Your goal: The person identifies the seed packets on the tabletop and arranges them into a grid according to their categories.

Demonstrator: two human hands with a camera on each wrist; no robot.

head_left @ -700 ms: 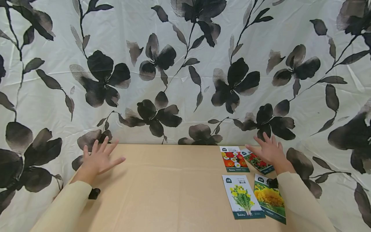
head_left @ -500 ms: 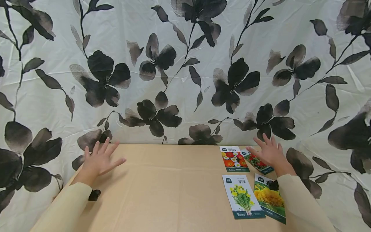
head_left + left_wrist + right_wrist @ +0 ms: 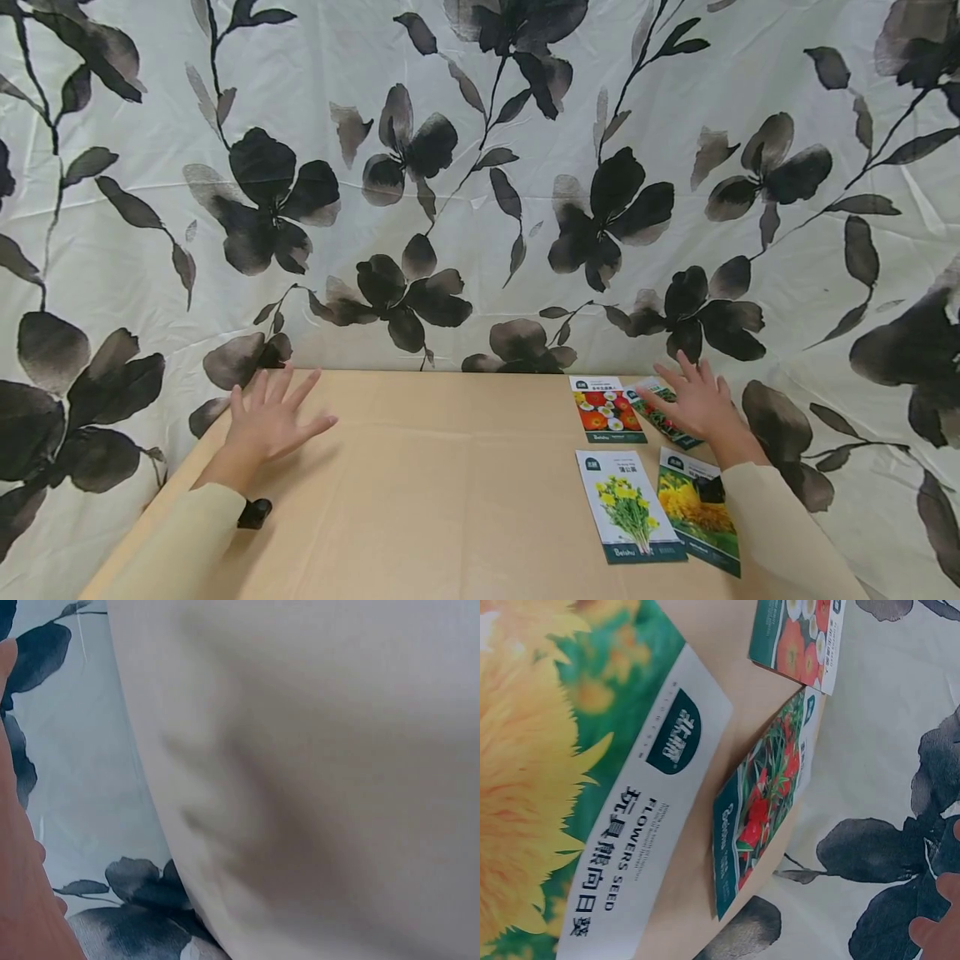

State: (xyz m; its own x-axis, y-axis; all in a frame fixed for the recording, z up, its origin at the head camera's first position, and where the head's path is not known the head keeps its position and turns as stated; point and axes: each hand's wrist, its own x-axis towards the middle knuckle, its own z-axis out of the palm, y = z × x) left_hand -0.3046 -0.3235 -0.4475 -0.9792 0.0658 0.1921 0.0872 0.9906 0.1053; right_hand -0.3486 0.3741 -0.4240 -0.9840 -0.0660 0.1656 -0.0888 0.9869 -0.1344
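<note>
My left hand (image 3: 273, 421) hovers over the left side of the table, fingers spread, its shadow falling on the surface. At the right, my right hand (image 3: 696, 407) is spread above a red-flower seed packet (image 3: 761, 802) and hides part of it in the head view. Beside that packet lies one with red, orange and white flowers (image 3: 609, 412). Nearer the front are a white packet with a bunch of yellow flowers (image 3: 628, 508) and a sunflower seed packet (image 3: 688, 510). The sunflower packet is partly covered by my right wrist's black camera. Neither hand holds anything.
The tan table (image 3: 405, 467) ends at the back against a white cloth (image 3: 480, 208) printed with dark flowers. A small black device (image 3: 255, 513) sits at my left wrist. The front two packets overlap slightly at their lower edges.
My left hand has shifted a little to the right and toward me. My right hand has dipped slightly, still above the red-flower packet. The packets have stayed where they were.
</note>
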